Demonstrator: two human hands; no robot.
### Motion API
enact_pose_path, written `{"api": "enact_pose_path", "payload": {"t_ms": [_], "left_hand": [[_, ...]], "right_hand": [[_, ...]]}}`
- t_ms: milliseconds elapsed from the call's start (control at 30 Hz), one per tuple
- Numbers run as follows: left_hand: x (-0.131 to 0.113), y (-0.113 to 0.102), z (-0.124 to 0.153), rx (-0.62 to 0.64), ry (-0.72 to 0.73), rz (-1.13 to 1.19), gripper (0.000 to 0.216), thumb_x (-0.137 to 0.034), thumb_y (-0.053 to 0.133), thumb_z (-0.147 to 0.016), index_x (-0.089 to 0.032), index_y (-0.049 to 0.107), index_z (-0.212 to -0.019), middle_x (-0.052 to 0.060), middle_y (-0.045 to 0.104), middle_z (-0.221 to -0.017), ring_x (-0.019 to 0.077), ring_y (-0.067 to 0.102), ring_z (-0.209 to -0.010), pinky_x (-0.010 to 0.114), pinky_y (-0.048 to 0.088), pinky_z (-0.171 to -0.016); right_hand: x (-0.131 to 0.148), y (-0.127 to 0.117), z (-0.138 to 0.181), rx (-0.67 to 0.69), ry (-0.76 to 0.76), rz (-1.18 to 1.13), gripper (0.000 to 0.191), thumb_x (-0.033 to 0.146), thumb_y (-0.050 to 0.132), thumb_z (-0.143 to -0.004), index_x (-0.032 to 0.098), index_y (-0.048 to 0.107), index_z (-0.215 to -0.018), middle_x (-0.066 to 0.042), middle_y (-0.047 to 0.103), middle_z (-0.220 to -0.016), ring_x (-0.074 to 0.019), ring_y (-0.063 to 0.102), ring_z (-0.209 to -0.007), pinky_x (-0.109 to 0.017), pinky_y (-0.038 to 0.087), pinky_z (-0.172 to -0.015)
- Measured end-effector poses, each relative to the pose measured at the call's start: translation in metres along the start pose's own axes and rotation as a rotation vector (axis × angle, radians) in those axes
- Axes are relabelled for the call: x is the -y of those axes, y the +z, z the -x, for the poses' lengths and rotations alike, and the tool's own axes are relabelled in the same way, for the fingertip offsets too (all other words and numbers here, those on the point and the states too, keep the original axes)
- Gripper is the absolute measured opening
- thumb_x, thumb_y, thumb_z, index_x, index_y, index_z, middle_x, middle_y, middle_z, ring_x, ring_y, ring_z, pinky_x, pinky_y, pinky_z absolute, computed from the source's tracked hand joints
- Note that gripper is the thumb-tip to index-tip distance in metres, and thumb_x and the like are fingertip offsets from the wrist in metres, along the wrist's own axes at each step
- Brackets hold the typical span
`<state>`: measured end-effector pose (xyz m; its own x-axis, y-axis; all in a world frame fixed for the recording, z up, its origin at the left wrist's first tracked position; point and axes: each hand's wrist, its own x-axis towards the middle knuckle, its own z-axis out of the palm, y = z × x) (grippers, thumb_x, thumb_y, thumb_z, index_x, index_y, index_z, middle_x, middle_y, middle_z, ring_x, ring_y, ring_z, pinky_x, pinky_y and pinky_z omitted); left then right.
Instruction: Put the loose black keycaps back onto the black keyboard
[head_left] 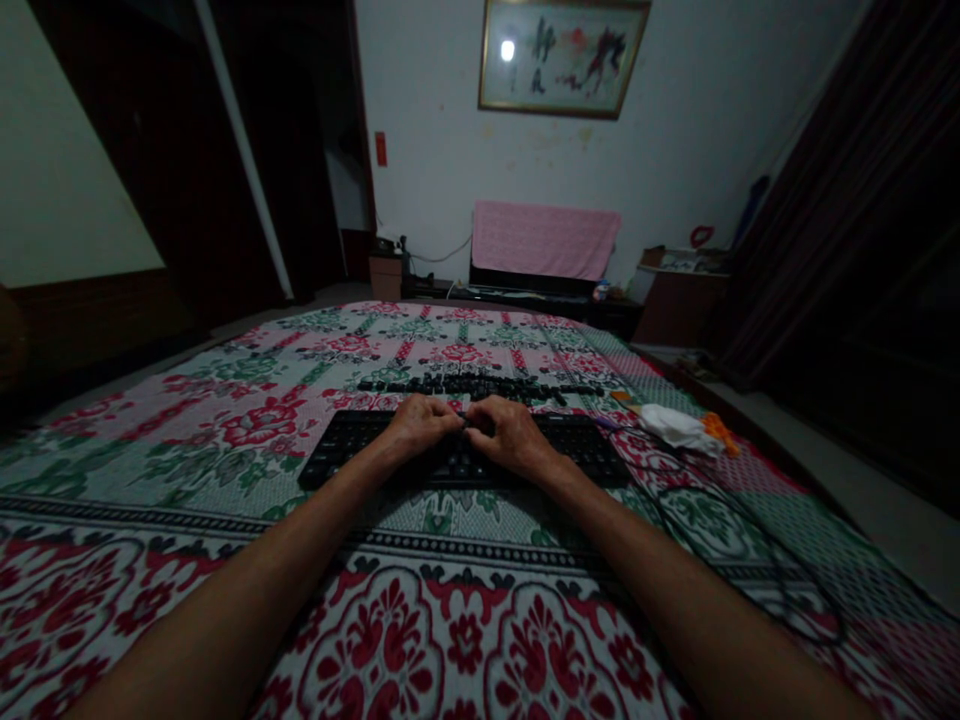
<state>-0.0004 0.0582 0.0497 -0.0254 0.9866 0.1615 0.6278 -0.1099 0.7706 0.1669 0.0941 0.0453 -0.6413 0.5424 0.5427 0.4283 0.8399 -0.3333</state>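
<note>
A black keyboard (pixel 337 440) lies flat on the patterned bedspread in front of me. My left hand (pixel 420 425) and my right hand (pixel 506 430) meet above its middle. Their fingertips are pinched together around a small dark piece (pixel 466 423) that looks like a keycap; its details are too dark to make out. Behind the keyboard, several loose black keycaps (pixel 480 385) are spread in a rough row. My hands hide the keyboard's upper middle part.
Right of the keyboard lie a white cloth-like bundle (pixel 679 427), an orange item (pixel 720 433) and a purple-handled tool (pixel 606 423). A black cable (pixel 757 540) loops over the bedspread (pixel 420 640). Beyond the bed, a pink towel (pixel 544 240) covers a flat screen.
</note>
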Motion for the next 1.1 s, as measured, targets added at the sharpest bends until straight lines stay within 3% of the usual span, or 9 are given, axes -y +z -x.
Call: {"api": "enact_pose_path", "payload": {"t_ms": [133,233,467,633,1100], "left_hand": [[0.010,-0.002,-0.004,0.052,0.177,-0.034,0.022,-0.028,0.052,-0.064,-0.015,0.067,-0.076,0.000,0.063,-0.071,0.0116,0.054,-0.064,0.020,0.039,-0.057],[0.014,-0.002,-0.005,0.053,0.252,-0.098,0.022,-0.028,0.052,-0.066,-0.016,0.067,-0.077,0.000,0.064,-0.073,0.0126,0.055,-0.068,0.021,0.041,-0.062],[0.018,-0.003,-0.006,0.048,0.264,-0.130,0.024,-0.029,0.049,-0.068,-0.017,0.067,-0.081,0.000,0.066,-0.076,0.0132,0.057,-0.070,0.022,0.042,-0.064],[0.019,-0.004,-0.005,0.061,0.270,-0.160,0.024,-0.026,0.050,-0.068,-0.018,0.067,-0.084,0.001,0.066,-0.082,0.0135,0.058,-0.076,0.022,0.042,-0.069],[0.014,-0.005,-0.002,0.098,0.271,-0.271,0.022,-0.023,0.050,-0.069,-0.020,0.067,-0.083,0.001,0.066,-0.080,0.0130,0.057,-0.074,0.022,0.040,-0.067]], "right_hand": [[-0.001,-0.002,0.000,0.015,0.042,-0.022,0.015,0.016,0.053,-0.068,0.015,0.058,-0.082,-0.003,0.056,-0.073,-0.0114,0.049,-0.065,-0.023,0.036,-0.061],[-0.001,-0.002,0.001,0.033,0.036,-0.051,0.014,0.015,0.053,-0.068,0.015,0.058,-0.081,-0.002,0.056,-0.072,-0.0110,0.048,-0.065,-0.022,0.036,-0.062],[0.000,-0.008,0.000,0.094,0.027,-0.099,0.016,0.016,0.052,-0.068,0.016,0.060,-0.082,-0.002,0.057,-0.073,-0.0102,0.049,-0.065,-0.021,0.035,-0.061],[-0.001,-0.016,0.002,0.237,0.143,-0.165,0.015,0.019,0.052,-0.068,0.015,0.061,-0.080,0.001,0.058,-0.065,-0.0081,0.048,-0.058,-0.018,0.033,-0.054],[-0.010,-0.011,-0.001,0.353,0.316,-0.226,0.017,0.023,0.055,-0.063,0.013,0.063,-0.075,0.002,0.056,-0.060,-0.0068,0.045,-0.053,-0.016,0.030,-0.047]]}}
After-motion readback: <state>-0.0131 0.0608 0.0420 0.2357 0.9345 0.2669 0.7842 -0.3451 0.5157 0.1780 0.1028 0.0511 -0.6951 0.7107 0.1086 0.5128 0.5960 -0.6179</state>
